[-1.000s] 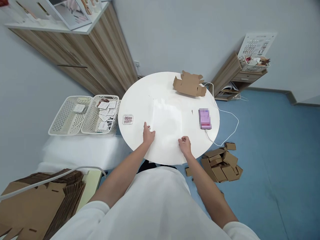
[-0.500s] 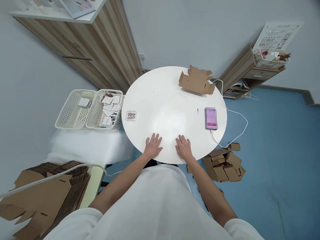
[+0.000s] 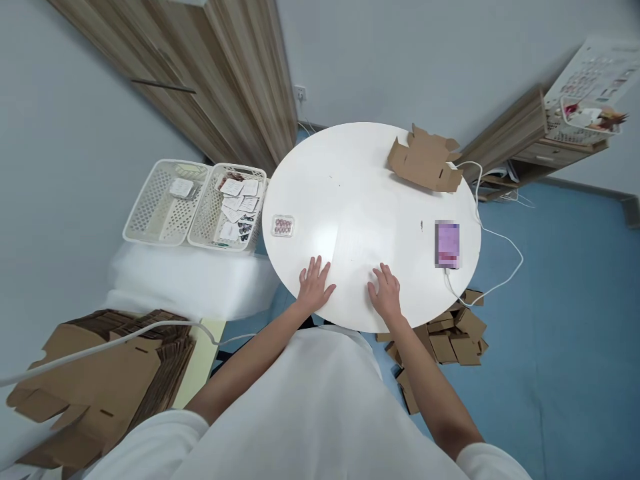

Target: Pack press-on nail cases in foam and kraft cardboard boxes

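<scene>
My left hand [image 3: 314, 288] rests on the near edge of the white oval table [image 3: 350, 167], fingers spread, holding nothing. To its right my right hand [image 3: 386, 293] is over the same edge, fingers apart and slightly bent, also holding nothing. A small clear case [image 3: 283, 226] with rows of dark pinkish pieces lies on the table's left side, beyond my left hand. An unfolded brown cardboard box [image 3: 425, 162] stands at the far right of the tabletop. Nearer on the right lies a phone-like device [image 3: 448, 245] with a blurred purple screen, plugged into a white cable [image 3: 505, 277].
Left of the table stand two white plastic baskets; the right basket [image 3: 200, 230] holds several white cards, the left basket [image 3: 137, 217] a small stack. Flattened cardboard boxes [image 3: 107, 367] are piled at lower left. More cardboard [image 3: 450, 333] lies on the blue floor at right.
The view has shifted, so the table and its things appear further right. My right hand's fingers have lifted and curled a little; my left hand stays spread on the table.
</scene>
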Motion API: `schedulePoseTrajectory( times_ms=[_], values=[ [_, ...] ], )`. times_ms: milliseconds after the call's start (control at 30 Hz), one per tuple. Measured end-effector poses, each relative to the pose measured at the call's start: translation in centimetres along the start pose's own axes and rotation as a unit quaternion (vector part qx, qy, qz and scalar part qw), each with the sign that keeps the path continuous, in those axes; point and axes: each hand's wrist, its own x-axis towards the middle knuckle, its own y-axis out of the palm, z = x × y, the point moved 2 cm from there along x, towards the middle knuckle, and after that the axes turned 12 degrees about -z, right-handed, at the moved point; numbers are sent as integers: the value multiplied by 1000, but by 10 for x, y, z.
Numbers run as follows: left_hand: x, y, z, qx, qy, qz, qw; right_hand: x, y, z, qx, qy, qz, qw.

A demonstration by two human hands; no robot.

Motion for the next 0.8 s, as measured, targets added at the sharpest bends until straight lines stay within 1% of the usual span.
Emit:
schedulePoseTrajectory(
  times_ms=[67,100,200,267,367,467,567,667,800],
  values=[
    [5,-17,27,-44,-58,-47,996,12,5,23,55,10,-10,998],
    [10,-26,43,-70,-89,-72,991,20,10,36,84,13,-2,996],
    [31,-47,90,-149,-161,-124,968,50,34,82,163,45,61,984],
    [47,-55,115,-193,-204,-129,951,71,56,112,203,92,113,968],
    [68,-53,139,-254,-269,-102,924,98,90,151,263,161,168,936],
    [78,-45,150,-300,-304,-70,901,114,118,180,319,192,186,909],
    [81,-39,155,-315,-305,-50,897,117,133,193,341,208,174,900],
    [77,-40,153,-321,-300,-44,897,111,133,193,336,213,166,903],
    [63,-45,135,-347,-278,-44,895,94,115,179,323,229,151,906]
  ],
)
